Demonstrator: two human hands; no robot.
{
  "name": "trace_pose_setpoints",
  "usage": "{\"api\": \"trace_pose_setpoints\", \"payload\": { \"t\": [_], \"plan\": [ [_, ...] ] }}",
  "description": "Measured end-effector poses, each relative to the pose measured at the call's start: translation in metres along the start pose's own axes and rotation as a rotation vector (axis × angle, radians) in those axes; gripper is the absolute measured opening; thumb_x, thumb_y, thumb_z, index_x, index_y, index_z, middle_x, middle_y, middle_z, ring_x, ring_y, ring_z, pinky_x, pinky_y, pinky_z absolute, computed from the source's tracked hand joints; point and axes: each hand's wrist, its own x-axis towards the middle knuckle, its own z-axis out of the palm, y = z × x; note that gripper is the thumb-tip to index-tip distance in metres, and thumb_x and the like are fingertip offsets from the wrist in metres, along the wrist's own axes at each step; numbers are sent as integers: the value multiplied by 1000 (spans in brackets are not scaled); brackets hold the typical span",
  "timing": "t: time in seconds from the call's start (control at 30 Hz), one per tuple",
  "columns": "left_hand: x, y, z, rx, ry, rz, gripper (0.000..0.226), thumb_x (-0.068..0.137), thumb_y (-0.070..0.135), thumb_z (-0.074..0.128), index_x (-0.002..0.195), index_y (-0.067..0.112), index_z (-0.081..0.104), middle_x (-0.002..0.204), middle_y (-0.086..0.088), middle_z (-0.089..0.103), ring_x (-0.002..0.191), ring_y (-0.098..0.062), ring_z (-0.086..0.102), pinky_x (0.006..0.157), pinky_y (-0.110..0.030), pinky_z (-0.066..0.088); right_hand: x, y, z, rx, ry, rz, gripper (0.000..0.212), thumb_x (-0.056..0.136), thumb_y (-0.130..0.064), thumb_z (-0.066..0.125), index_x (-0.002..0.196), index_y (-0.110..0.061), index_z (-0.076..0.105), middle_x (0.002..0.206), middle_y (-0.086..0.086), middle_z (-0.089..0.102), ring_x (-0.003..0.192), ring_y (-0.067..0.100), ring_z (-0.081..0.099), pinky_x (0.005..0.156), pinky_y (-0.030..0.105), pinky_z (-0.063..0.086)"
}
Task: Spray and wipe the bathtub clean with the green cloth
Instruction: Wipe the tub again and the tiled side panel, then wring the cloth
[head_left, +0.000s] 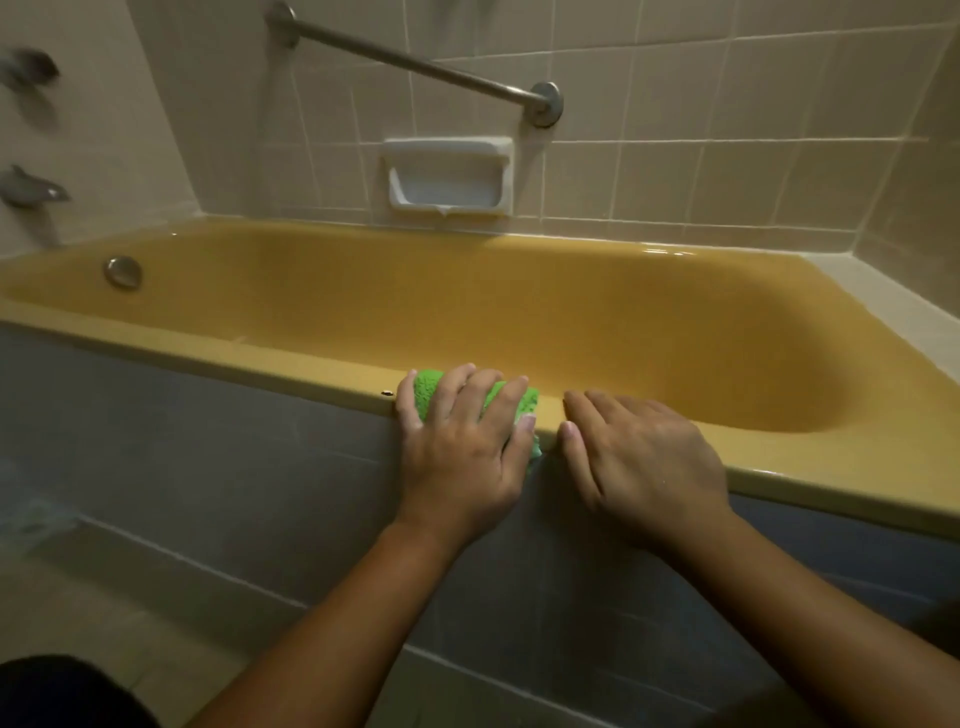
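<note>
Where the near rim of the yellow bathtub (260, 358) runs, the green cloth (428, 397) lies bunched up on top of it. The left grip (462, 447), a bare hand, lies flat on the cloth and presses it down. Its fingers are spread apart and nearly straight, and they are not curled round the cloth. A small bit of the cloth hangs over the outer edge, just under the thumb. The right grip (639, 462) rests on the same rim, just beside the left one. Its fingers are straight and close together, and it holds nothing. A tiny dark spot (387, 393) sits on the rim just left of the cloth. Inside the tub, a round metal plate (123, 272) is on the far left end wall. On the tiled wall (727, 130) behind the tub are a white soap dish (447, 176) and a slanted metal bar (415, 62). Grey taps (31, 189) at the left look blurred. The front of the tub is covered in grey tiles (208, 441).
</note>
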Motion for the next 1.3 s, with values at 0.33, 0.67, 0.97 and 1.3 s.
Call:
{"api": "trace_pose_setpoints", "payload": {
  "t": [0.33,0.67,0.97,1.3],
  "plan": [
    [3,-94,0,45,97,-49,39,102,42,43,124,25,71,124,1,67,128,-27,57,115,-64,26,49,-66,10,88,-34,-73,52,108,-48,10,117,-20,52,102,7,63,85,30,61,73,43,49],
    [8,-175,-11,43,50,-120,44,102,43,36,123,25,70,124,6,67,130,-23,53,114,-64,26,102,-137,29,94,-15,-168,50,108,-46,17,115,-12,54,100,15,64,82,35,63,67,42,39],
    [11,-242,-17,34,77,-149,39,102,41,38,121,26,69,124,7,67,130,-22,52,114,-65,26,150,-202,41,134,26,-213,48,108,-46,19,118,-12,52,107,18,66,90,37,66,75,45,49],
    [13,-357,-25,28,97,-176,40,103,42,36,121,27,69,121,7,67,130,-23,52,115,-62,25,208,-282,60,193,75,-294,43,108,-46,20,113,-16,50,103,12,65,86,35,64,63,41,40]
  ]
}}
